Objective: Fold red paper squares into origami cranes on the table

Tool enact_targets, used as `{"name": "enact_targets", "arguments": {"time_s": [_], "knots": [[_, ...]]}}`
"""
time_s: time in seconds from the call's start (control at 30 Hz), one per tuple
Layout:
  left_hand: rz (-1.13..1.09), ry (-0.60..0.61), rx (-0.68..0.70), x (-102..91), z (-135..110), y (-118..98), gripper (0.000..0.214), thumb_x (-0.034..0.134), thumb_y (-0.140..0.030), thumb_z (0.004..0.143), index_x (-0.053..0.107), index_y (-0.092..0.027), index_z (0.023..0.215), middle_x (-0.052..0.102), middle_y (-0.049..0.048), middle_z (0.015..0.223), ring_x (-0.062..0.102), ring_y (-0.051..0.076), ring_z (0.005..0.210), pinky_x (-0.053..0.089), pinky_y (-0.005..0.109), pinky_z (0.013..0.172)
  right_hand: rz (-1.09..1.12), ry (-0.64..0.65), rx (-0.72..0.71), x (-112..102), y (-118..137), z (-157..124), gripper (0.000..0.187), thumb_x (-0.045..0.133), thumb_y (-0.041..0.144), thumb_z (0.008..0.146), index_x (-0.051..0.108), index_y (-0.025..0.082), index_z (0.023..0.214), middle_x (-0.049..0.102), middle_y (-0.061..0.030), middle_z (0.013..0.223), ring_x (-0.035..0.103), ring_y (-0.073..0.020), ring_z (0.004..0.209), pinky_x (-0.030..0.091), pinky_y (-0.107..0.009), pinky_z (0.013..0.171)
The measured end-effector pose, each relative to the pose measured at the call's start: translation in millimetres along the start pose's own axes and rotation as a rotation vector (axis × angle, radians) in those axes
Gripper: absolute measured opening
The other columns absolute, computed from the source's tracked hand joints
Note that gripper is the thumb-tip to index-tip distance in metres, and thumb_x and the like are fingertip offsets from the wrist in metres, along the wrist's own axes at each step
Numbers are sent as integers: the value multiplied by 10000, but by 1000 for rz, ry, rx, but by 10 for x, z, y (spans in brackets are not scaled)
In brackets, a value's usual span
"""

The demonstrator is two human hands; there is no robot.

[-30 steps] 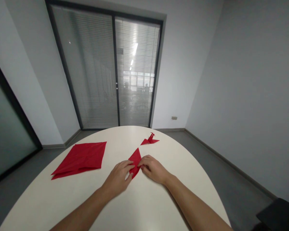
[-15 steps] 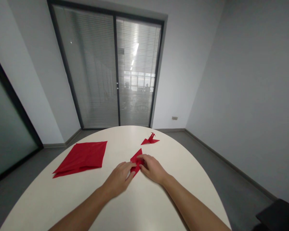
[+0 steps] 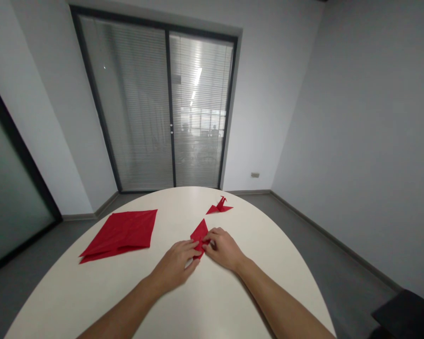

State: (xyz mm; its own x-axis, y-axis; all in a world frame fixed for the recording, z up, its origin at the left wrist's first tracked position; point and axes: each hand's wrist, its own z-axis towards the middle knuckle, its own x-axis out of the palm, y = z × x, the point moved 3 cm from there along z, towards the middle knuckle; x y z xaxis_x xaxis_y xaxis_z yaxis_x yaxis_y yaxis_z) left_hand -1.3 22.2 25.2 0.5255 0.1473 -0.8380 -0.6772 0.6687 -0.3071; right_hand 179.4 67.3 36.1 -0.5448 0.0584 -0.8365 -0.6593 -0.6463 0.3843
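Note:
A small piece of red paper (image 3: 199, 231), folded to a kite-like shape with its point facing away from me, lies on the table between my hands. My left hand (image 3: 176, 262) has its fingers over the paper's left side, with the thumb at the lower edge, holding it. On the right edge, the bent fingers and thumb of my right hand (image 3: 223, 247) pinch the paper. Its lower part is partly hidden by my fingers. Just beyond stands a finished red paper crane (image 3: 220, 205).
A stack of larger red paper sheets (image 3: 122, 231) lies on the left of the round white table (image 3: 194, 306). Behind the table are a dark-framed glass partition with blinds (image 3: 141, 117) and white walls. A black chair (image 3: 408, 313) is at the lower right.
The paper's tip has turned slightly to the left and more of its face shows. My right fingers have moved a little toward its right edge. The whole view has tilted slightly.

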Motion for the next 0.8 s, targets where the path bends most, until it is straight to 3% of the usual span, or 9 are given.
{"name": "enact_targets", "arguments": {"time_s": [0.2,0.4,0.6,0.8], "knots": [[-21,29,8,-45,-36,10,293,598,-213,899,708,-262,1165,685,67,1287,602,254,1227,470,462,1075,-15,5,0,0,20,-32,234,695,271,841,728,199,1061,678,-69,973,582,-219,946,445,-337,865],[-37,39,-92,-59,-25,45,380,504,-162,927,612,-222,1286,676,79,1257,608,232,1171,491,421,1043,-33,30,-7,1,7,-46,353,739,353,803,712,203,1121,668,-87,1046,578,-247,990,447,-369,892],[-27,83,-28,-48,21,45,388,480,-159,943,607,-238,1301,637,58,1335,563,229,1223,453,440,1074,-47,72,-13,-13,44,-44,554,793,442,722,676,192,1202,647,-105,1097,560,-275,1035,443,-410,940],[1,101,-16,-14,42,72,401,515,-183,934,604,-258,1318,613,45,1377,533,238,1252,443,460,1072,-45,77,-22,4,39,-34,524,766,460,754,678,196,1199,639,-110,1120,558,-284,1057,438,-425,966]]}}
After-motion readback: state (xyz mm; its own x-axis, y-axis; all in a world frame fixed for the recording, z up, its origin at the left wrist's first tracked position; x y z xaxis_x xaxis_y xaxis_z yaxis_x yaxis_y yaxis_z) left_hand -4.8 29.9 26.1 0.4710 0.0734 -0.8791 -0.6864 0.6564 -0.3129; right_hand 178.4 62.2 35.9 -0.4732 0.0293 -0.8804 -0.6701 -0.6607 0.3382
